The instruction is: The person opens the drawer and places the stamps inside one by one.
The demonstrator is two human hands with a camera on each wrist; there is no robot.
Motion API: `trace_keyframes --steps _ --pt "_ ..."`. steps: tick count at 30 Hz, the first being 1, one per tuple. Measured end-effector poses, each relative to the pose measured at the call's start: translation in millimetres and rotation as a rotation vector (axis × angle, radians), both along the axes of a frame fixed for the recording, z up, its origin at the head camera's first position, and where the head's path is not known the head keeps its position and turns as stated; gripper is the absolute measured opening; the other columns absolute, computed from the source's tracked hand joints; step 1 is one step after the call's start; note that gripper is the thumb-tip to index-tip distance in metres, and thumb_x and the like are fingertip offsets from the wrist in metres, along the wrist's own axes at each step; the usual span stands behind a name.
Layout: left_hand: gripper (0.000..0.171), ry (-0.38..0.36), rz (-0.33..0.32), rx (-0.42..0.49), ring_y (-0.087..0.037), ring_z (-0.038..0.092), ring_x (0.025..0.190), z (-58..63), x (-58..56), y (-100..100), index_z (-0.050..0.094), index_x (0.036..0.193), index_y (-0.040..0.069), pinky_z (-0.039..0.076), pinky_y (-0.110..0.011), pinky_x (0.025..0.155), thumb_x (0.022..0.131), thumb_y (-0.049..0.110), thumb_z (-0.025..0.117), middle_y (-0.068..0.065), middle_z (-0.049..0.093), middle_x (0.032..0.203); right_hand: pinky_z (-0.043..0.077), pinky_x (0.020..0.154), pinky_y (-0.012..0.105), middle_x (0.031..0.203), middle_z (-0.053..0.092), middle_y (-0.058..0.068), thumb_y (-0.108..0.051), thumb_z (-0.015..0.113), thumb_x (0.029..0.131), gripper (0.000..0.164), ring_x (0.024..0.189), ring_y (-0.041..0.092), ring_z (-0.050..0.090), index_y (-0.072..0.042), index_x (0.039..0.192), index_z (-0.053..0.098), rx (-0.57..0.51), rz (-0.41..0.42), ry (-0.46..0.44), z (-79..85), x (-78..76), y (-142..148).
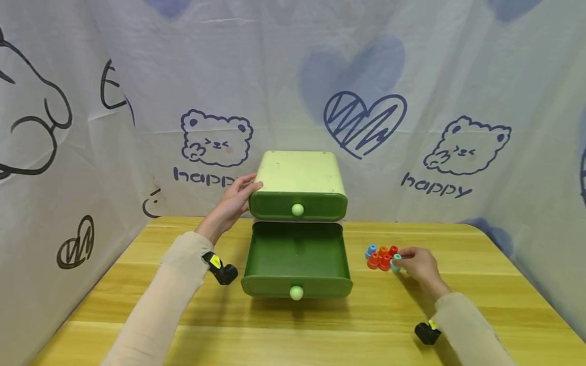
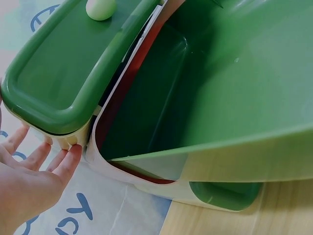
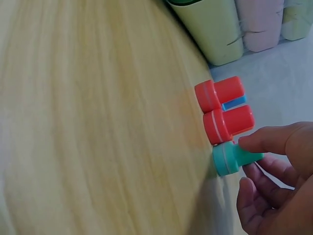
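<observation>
A small drawer cabinet (image 1: 297, 173) has a pale green top and dark green drawers. Its lower drawer (image 1: 297, 288) is pulled out, and no item shows inside; the upper drawer (image 1: 274, 206) is closed. My left hand (image 1: 235, 201) rests against the cabinet's upper left side, fingers extended along it, as the left wrist view also shows. To the cabinet's right, my right hand (image 1: 420, 267) pinches the narrow top of a teal toy stamp (image 3: 227, 159) between thumb and fingers. Beside it stand red toy stamps (image 3: 230, 120), an orange one (image 1: 382, 250) and a blue one (image 1: 371, 250).
The cabinet and stamps stand on a wood-grain table (image 1: 480, 284). Behind it hangs a white cloth (image 1: 284, 66) with blue hearts and bear drawings. The open drawer juts toward the front, its round knob (image 1: 296, 293) outermost.
</observation>
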State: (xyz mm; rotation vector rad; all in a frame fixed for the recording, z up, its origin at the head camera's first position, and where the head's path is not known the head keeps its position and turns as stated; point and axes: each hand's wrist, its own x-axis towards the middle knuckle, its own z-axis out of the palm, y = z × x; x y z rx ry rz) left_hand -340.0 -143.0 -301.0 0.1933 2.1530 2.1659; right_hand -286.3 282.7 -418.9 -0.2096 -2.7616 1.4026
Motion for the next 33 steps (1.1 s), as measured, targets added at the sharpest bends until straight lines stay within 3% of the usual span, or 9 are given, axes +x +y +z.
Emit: trace_keyframes --steps 14,24,27,33 --pt "0.064 -0.004 -0.003 -0.016 -0.03 0.035 0.134 1.3 -0.9 0 0.025 0.152 0.009 0.037 -0.044 0.107 0.098 0.028 0.055 -0.016 0.025 0.152 0.049 0.059 0.028 0.098 0.062 0.021 -0.005 0.069 0.084 0.033 0.079 0.024 0.056 0.013 0.109 0.058 0.039 0.016 -0.002 -5.8 0.8 3" --pt "0.064 -0.001 -0.007 -0.017 -0.031 0.037 0.132 2.3 -1.1 2 0.025 0.151 0.008 0.038 -0.043 0.106 0.098 0.027 0.055 -0.017 0.026 0.151 0.051 0.059 0.027 0.098 0.064 0.025 -0.008 0.068 0.085 0.035 0.08 0.027 0.062 0.014 0.11 0.059 0.097 0.008 0.076 -8.7 3.0 7" --pt "0.064 -0.003 -0.006 -0.012 -0.031 0.037 0.132 1.6 -1.1 1 0.025 0.151 0.008 0.038 -0.043 0.106 0.098 0.027 0.055 -0.017 0.026 0.151 0.052 0.062 0.029 0.103 0.063 0.026 -0.009 0.066 0.087 0.034 0.081 0.029 0.062 0.014 0.112 0.059 0.135 0.005 0.105 -7.2 4.2 8" --pt "0.064 -0.005 -0.002 -0.002 -0.031 0.036 0.132 0.8 -0.6 -1 0.025 0.152 0.009 0.038 -0.044 0.106 0.098 0.027 0.055 -0.017 0.025 0.151 0.051 0.076 0.045 0.112 0.06 0.029 -0.013 0.063 0.09 0.036 0.095 0.037 0.059 0.012 0.116 0.058 0.174 0.031 0.137 2.9 5.9 9"
